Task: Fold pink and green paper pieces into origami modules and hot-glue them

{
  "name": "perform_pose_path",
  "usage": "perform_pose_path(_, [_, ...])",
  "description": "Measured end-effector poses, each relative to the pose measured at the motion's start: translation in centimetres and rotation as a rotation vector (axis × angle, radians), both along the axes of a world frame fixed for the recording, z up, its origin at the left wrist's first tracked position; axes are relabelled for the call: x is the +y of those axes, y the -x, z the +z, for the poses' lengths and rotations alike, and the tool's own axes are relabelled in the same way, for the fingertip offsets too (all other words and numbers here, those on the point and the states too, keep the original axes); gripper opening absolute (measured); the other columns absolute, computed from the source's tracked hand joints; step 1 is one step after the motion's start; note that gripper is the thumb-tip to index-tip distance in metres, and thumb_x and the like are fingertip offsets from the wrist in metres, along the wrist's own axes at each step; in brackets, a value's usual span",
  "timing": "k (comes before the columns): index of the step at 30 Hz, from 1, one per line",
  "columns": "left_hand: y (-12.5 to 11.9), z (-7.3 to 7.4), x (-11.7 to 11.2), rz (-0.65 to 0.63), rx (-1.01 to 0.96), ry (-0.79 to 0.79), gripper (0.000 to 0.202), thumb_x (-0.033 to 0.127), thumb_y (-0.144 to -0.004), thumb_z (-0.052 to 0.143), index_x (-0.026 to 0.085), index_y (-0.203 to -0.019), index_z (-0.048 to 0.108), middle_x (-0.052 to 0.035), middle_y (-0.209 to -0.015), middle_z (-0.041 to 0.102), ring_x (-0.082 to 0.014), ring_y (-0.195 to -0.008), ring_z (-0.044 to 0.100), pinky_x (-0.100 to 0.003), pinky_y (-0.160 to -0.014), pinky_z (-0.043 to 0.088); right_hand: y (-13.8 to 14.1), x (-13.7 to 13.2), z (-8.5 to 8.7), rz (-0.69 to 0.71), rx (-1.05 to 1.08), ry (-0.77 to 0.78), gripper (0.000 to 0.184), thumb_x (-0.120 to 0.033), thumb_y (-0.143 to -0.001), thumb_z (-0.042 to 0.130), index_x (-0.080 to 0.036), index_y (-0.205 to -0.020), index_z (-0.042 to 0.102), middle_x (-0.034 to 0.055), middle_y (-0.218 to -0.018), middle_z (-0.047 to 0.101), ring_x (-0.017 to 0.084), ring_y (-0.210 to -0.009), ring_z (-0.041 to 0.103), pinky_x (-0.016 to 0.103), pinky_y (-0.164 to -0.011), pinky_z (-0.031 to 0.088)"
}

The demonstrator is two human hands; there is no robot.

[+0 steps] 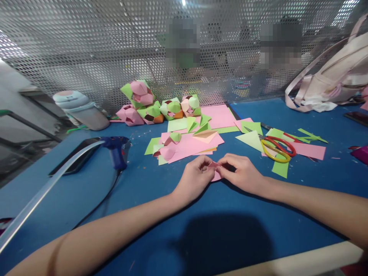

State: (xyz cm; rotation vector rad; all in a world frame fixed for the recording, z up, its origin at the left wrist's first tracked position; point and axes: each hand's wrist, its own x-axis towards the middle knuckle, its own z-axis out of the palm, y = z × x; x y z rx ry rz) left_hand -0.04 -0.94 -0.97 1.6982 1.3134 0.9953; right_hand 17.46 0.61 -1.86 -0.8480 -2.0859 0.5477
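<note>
Between my two hands is a small piece of folded pink paper, just above the blue table. My left hand pinches its left side, and my right hand grips the right side with thumb and fingers. Part of the paper is hidden behind my fingers. Just beyond my hands lies a stack of pink, green and orange paper sheets with small folded pieces on top. To the right, scissors with red and yellow handles rest on green and pink paper scraps.
Several folded pink and green paper balls stand at the back. A blue glue gun with a long clear glue stick lies at left, near a cup. A pale bag sits back right, against a perforated metal screen.
</note>
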Motion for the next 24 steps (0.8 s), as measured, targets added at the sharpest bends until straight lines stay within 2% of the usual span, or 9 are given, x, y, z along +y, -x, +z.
perform_pose_path(7, [0.0,-0.3,0.1,-0.028,0.026,-0.019,0.006,0.017,-0.075,0.055,0.016,-0.080,0.059,0.0009,-0.074,0.059,-0.0122,-0.068,0.053,-0.023,-0.062,0.042,0.0,-0.1,0.4,0.015,0.000,0.032,0.013,-0.014,-0.088,0.052,-0.018,-0.082,0.063,0.0006,-0.076,0.062,0.012,-0.071,0.056,0.025,-0.068,0.043])
perform_pose_path(12, [-0.2,0.6,-0.3,-0.021,-0.051,0.065,0.013,0.027,-0.081,0.056,0.016,-0.086,0.062,0.0013,-0.068,0.059,-0.0114,-0.062,0.052,-0.022,-0.060,0.042,-0.2,0.1,0.4,-0.051,0.044,0.063,0.013,-0.014,-0.088,0.053,-0.018,-0.080,0.063,-0.0004,-0.073,0.060,0.012,-0.069,0.055,0.025,-0.066,0.042])
perform_pose_path(14, [-0.1,1.0,-0.4,-0.019,-0.087,0.079,0.019,0.031,-0.083,0.056,0.016,-0.092,0.064,-0.0009,-0.076,0.064,-0.0130,-0.068,0.056,-0.023,-0.065,0.045,-0.2,0.2,0.5,-0.070,0.061,0.074,0.012,-0.015,-0.087,0.054,-0.019,-0.080,0.063,-0.0008,-0.073,0.061,0.012,-0.068,0.055,0.025,-0.066,0.042])
perform_pose_path(18, [0.0,1.2,-0.5,-0.047,-0.112,0.027,0.027,0.036,-0.089,0.050,0.018,-0.096,0.069,-0.0042,-0.102,0.069,-0.0172,-0.093,0.060,-0.025,-0.085,0.045,-0.2,0.2,0.6,-0.066,0.072,0.074,0.012,-0.014,-0.087,0.054,-0.018,-0.079,0.062,-0.0009,-0.073,0.060,0.011,-0.069,0.055,0.025,-0.066,0.042])
perform_pose_path(24, [0.0,0.9,-0.3,-0.032,-0.088,0.020,0.027,0.039,-0.087,0.052,0.018,-0.091,0.069,-0.0029,-0.094,0.070,-0.0174,-0.089,0.062,-0.026,-0.083,0.046,-0.3,0.1,0.7,-0.040,0.089,0.083,0.011,-0.017,-0.088,0.053,-0.019,-0.084,0.063,0.0009,-0.077,0.059,0.013,-0.071,0.056,0.026,-0.067,0.044])
